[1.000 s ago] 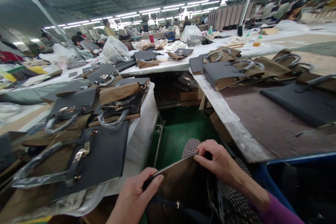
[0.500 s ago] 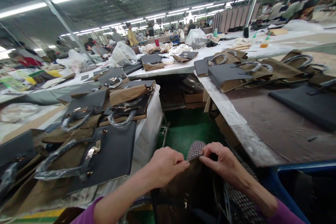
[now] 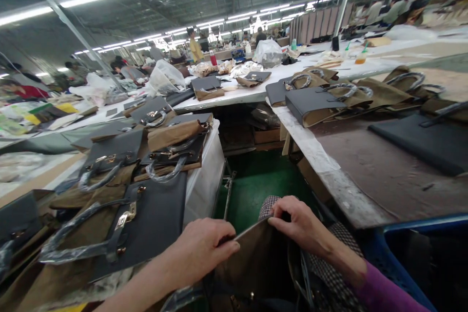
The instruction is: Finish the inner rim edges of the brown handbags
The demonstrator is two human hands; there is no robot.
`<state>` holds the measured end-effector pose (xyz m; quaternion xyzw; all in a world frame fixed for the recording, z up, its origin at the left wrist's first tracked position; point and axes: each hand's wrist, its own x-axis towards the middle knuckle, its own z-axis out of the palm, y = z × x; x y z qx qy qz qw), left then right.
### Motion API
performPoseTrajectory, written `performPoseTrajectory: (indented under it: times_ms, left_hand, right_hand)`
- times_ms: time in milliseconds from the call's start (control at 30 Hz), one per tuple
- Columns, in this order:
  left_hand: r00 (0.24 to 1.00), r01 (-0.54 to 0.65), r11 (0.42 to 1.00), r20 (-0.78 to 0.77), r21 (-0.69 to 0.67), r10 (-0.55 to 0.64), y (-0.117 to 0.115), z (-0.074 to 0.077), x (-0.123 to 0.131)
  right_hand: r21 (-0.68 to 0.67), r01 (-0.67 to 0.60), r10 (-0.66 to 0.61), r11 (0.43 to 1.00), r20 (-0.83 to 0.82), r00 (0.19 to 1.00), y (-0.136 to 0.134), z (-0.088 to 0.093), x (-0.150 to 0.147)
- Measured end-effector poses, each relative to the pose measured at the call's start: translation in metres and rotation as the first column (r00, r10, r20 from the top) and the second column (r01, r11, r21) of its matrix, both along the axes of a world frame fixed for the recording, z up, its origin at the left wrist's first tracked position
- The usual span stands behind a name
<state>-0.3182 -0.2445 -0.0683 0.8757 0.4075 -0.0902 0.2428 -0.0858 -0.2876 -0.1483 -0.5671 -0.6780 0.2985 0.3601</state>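
my left grip [image 3: 206, 246] and my right grip [image 3: 298, 220] each pinch the rim of the brown bag [image 3: 252, 256] thumb to fingers, which lies just below and between them at the near middle, its edge slanting from left and near to right and far.

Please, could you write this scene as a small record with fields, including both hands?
Left hand: thumb and fingers at the edge of a brown bag
Right hand: pinching the same edge, farther along
At left: dark bags, handles plastic-wrapped
At right: more bags on a table
Lower right: blue container
Floor: green
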Motion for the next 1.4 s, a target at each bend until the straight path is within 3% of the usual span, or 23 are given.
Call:
performPoseTrajectory:
  times_ms: [67, 167, 267, 500, 733, 933, 1067, 1200, 1400]
  left_hand:
    - [0.998, 0.042, 0.999, 0.052, -0.006, -0.042, 0.011, -0.002, 0.024]
    - [0.994, 0.045, 0.991, 0.101, -0.126, -0.032, 0.026, -0.01, 0.058]
    - [0.989, 0.074, 0.978, 0.143, -0.194, -0.046, 0.032, -0.019, 0.077]
    - [0.949, 0.037, 0.936, 0.306, -0.35, 0.077, 0.024, -0.029, 0.07]
    - [0.931, -0.027, 0.939, 0.334, -0.342, 0.148, 0.02, -0.032, 0.061]
    - [0.938, -0.058, 0.952, 0.309, -0.3, 0.154, 0.019, -0.03, 0.06]
    - [0.929, -0.082, 0.948, 0.32, -0.307, 0.184, 0.019, -0.033, 0.062]
    - [0.908, -0.076, 0.931, 0.361, -0.356, 0.212, 0.019, -0.037, 0.061]
    - [0.893, -0.053, 0.918, 0.392, -0.393, 0.22, 0.02, -0.038, 0.059]
  right_hand:
    - [0.034, -0.015, 0.014, 0.999, 0.027, 1.0, 0.0, 0.002, -0.006]
    - [0.056, -0.005, 0.0, 0.998, 0.091, 0.996, -0.002, 0.004, -0.006]
    - [0.044, -0.043, 0.038, 0.998, 0.111, 0.993, -0.007, 0.008, 0.009]
    - [0.073, -0.234, 0.216, 0.969, 0.196, 0.956, -0.005, 0.024, 0.051]
    - [0.025, -0.364, 0.34, 0.931, 0.305, 0.89, 0.006, 0.033, 0.048]
    - [0.056, -0.457, 0.429, 0.888, 0.259, 0.865, 0.006, 0.036, 0.046]
    - [0.042, -0.393, 0.388, 0.919, 0.091, 0.917, 0.002, 0.028, 0.05]
    - [-0.006, -0.192, 0.188, 0.981, -0.149, 0.971, -0.003, 0.017, 0.049]
    - [-0.021, -0.061, 0.056, 0.998, -0.171, 0.984, -0.005, 0.008, 0.042]
